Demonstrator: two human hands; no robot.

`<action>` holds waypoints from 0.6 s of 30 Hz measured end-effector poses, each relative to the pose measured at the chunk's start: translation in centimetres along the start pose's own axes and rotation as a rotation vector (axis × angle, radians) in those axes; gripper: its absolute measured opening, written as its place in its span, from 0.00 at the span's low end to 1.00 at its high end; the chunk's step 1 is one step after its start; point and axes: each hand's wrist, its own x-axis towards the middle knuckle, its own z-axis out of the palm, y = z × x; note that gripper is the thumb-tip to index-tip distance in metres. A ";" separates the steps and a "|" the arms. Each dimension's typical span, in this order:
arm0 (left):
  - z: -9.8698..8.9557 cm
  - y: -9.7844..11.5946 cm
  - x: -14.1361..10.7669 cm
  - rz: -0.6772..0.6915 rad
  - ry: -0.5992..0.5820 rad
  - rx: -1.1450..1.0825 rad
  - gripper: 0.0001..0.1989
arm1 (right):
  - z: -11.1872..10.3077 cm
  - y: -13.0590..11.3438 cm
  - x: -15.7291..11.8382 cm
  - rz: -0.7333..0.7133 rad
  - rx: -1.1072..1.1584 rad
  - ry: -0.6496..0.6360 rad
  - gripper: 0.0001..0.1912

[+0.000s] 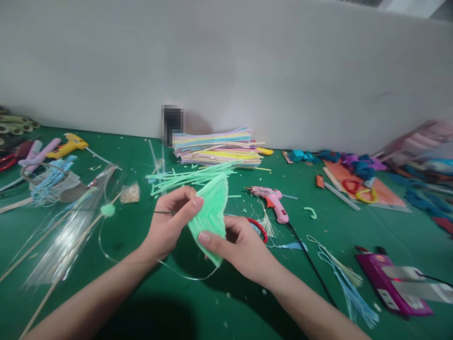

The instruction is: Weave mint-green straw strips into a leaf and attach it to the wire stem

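Both hands grip a mint-green pipe-cleaner piece (212,208), a flat, pointed shape with rows of fuzzy stems pressed side by side. My left hand (173,217) pinches its left edge between thumb and fingers. On the lower right, my right hand (246,248) has its thumb on the front and its fingers behind, partly hidden. A thin clear line (191,277) runs from the bottom tip leftwards past my left wrist. Loose green pipe cleaners (191,177) lie on the table just beyond, and red-handled scissors (261,229) show partly behind my right hand.
A pink glue gun (272,200) lies right of centre, its black cord trailing forward. Bundled pastel pipe cleaners (219,150) lie by the wall. A stick with a green pompom (108,210) and plastic sleeves (67,250) are left; tassels (348,288) and a purple device (392,283) right.
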 end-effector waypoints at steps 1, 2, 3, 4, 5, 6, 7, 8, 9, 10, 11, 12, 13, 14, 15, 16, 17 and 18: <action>0.0 0.1 0.0 0.017 -0.003 0.015 0.12 | 0.2 0.0 0.0 -0.003 0.000 0.007 0.11; 0.0 0.3 0.0 0.028 -0.020 0.033 0.12 | 0.2 -0.1 0.1 -0.017 -0.006 0.020 0.11; 0.0 0.4 -0.1 0.033 -0.044 0.049 0.12 | 0.2 -0.3 0.1 -0.042 -0.011 0.042 0.11; 0.0 0.5 -0.1 0.032 -0.067 0.061 0.13 | 0.0 -0.5 0.2 -0.076 -0.012 0.074 0.10; 0.0 0.5 -0.1 0.028 -0.085 0.065 0.13 | -0.2 -0.8 0.2 -0.112 -0.009 0.114 0.10; 0.1 0.5 -0.1 0.021 -0.091 0.060 0.13 | -0.4 -1.1 0.3 -0.141 -0.005 0.149 0.10; 0.1 0.5 -0.1 0.012 -0.081 0.047 0.12 | -0.6 -1.2 0.3 -0.160 -0.005 0.179 0.09; 0.2 0.5 -0.1 0.006 -0.055 0.029 0.10 | -0.7 -1.3 0.4 -0.170 -0.009 0.199 0.09; 0.3 0.5 0.0 0.003 -0.024 0.006 0.09 | -0.8 -1.4 0.4 -0.176 -0.012 0.210 0.10; 0.4 0.5 0.0 0.001 0.005 -0.020 0.08 | -0.8 -1.3 0.4 -0.177 -0.012 0.213 0.10; 0.5 0.5 0.1 -0.005 0.025 -0.048 0.07 | -0.7 -1.1 0.4 -0.176 -0.008 0.216 0.11; 0.6 0.6 0.1 -0.015 0.035 -0.073 0.06 | -0.7 -0.9 0.4 -0.172 -0.003 0.218 0.11; 0.7 0.6 0.2 -0.029 0.035 -0.096 0.07 | -0.6 -0.7 0.3 -0.168 -0.001 0.222 0.11; 0.8 0.7 0.2 -0.049 0.030 -0.116 0.07 | -0.5 -0.5 0.3 -0.164 -0.004 0.226 0.11; 0.9 0.8 0.3 -0.066 0.024 -0.134 0.08 | -0.4 -0.4 0.2 -0.161 -0.009 0.233 0.12; 1.0 0.9 0.3 -0.077 0.020 -0.145 0.08 | -0.4 -0.3 0.2 -0.162 -0.014 0.239 0.12; 1.0 0.9 0.3 -0.080 0.011 -0.145 0.08 | -0.3 -0.2 0.2 -0.165 -0.019 0.243 0.12; 1.1 1.0 0.3 -0.077 0.002 -0.137 0.09 | -0.3 -0.2 0.1 -0.172 -0.022 0.244 0.13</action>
